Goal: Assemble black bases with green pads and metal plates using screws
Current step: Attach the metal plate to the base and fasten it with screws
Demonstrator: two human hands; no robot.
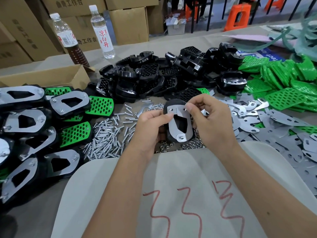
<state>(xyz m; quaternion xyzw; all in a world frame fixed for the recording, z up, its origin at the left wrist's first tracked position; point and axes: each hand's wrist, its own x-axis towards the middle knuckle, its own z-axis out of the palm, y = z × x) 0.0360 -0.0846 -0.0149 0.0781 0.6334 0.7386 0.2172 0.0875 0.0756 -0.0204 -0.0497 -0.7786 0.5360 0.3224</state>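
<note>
Item: black base (pixel 173 103) with metal plate (pixel 180 125), my left hand (pixel 151 127) gripping; right hand (pixel 211 117) fingers pinching plate corner (fastener unseen). Step: fastening. Next: seat screw.

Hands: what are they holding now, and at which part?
Both hold one black base with a metal plate on it. The left hand grips its left edge; the right hand pinches the plate's upper right corner.

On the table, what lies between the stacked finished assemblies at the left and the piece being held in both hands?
In the head view, a loose pile of silver screws lies on the table between the finished assemblies and the held base with its metal plate.
</note>
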